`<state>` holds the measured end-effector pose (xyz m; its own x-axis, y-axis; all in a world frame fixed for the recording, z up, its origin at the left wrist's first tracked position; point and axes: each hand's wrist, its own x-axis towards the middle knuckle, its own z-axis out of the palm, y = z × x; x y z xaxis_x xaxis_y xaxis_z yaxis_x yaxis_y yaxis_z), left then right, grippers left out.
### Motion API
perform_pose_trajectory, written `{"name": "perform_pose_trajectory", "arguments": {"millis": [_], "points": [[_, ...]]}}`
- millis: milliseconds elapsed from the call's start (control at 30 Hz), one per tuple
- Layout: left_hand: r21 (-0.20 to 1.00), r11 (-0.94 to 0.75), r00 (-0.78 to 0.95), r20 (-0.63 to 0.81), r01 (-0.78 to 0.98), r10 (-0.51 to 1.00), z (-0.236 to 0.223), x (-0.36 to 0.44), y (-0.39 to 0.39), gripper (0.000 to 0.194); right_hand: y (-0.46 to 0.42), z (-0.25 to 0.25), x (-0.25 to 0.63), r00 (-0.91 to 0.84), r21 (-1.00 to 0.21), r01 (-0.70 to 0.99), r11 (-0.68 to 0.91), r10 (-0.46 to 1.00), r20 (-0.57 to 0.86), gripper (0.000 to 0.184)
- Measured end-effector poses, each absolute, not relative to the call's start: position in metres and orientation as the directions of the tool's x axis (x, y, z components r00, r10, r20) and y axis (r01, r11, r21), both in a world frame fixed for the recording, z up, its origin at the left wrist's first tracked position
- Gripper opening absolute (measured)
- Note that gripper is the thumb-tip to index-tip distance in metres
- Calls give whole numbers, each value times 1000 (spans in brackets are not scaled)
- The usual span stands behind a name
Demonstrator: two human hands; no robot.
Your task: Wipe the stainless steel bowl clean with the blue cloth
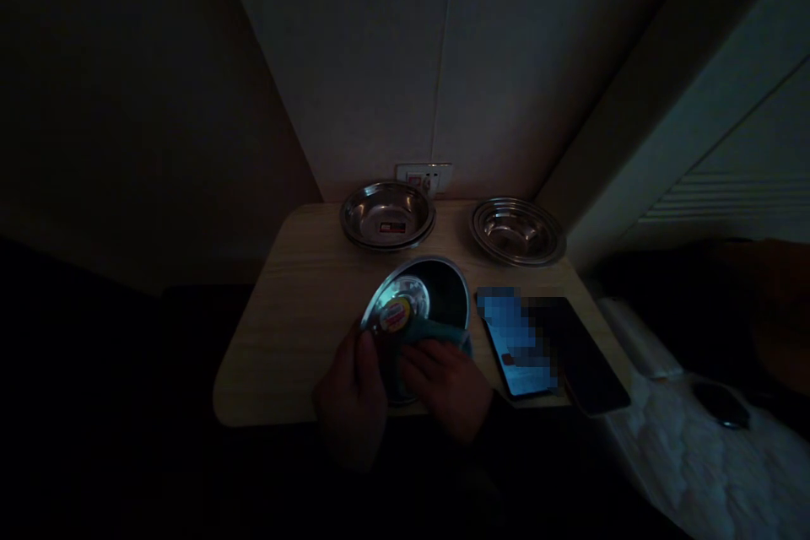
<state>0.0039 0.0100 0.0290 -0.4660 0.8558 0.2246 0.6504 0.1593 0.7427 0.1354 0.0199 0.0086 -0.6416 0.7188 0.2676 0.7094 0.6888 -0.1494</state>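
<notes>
A shiny metal bowl (448, 280) is tilted above the front of a small wooden table (278, 312), with a round yellow and red sticker (396, 315) on its inside. My left hand (352, 396) grips the bowl's near left rim, thumb on top. Inside the bowl, my right hand (446, 384) presses a teal cloth (436, 331) against the near wall. The cloth also hangs over the right rim. Part of the bowl's near side is hidden by my hands and by the dark.
Metal bowls (388, 215) with a dark label stand at the back left, and a nested stack of bowls (517, 231) at the back right. Right of my hands lie a lit phone (519, 346) and a dark flat device (588, 359). A wall socket (423, 178) sits behind.
</notes>
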Motion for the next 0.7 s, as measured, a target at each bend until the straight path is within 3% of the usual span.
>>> {"name": "perform_pose_trajectory", "arguments": {"millis": [300,500,700], "points": [[724,104,-430,281,682,858,31,5,12,34,23,12,145,-691,-89,694,714,696,197,15],[689,152,-463,292,709,837,28,3,15,34,25,8,144,-731,-89,625,775,622,282,15],[695,115,-451,322,710,833,26,2,17,33,27,11,149,-743,-54,642,765,637,205,13]]}}
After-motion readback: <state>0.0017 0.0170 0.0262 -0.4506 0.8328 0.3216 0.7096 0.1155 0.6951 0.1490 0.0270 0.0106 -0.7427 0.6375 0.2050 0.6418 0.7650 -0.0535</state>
